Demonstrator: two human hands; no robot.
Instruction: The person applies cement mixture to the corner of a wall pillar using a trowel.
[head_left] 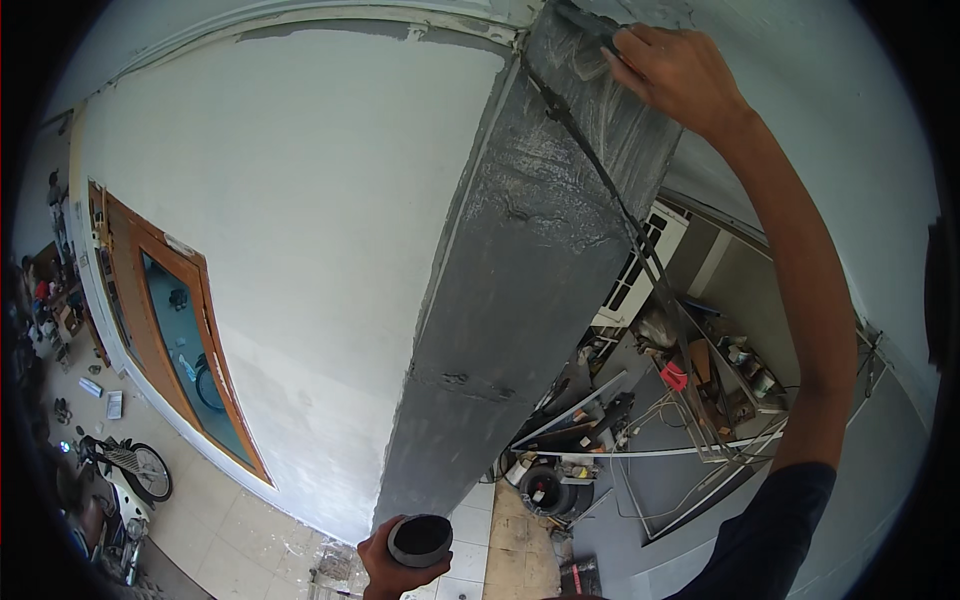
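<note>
High at the top right, my right hand [675, 75] is closed round a dark tool [590, 25], probably a brush, against the upper grey column [500, 300]. That upper surface is streaked and looks wet. My fingers partly hide the tool. A dark cable [600, 170] runs diagonally across the column beside my hand. Low in the centre, my left hand [385, 555] grips a round cup [420, 535] with dark grey contents, near the column’s lower end. A white wall [300, 200] borders the column on the left, with a ragged grey edge.
An orange-framed door [200, 310] is left. A parked motorbike [125, 500] and scattered items lie on the tiled floor [230, 530]. Below right are stacked tyres [560, 505], cluttered shelving [730, 380], loose wires and metal bars. The ceiling [820, 130] is close beside my raised arm.
</note>
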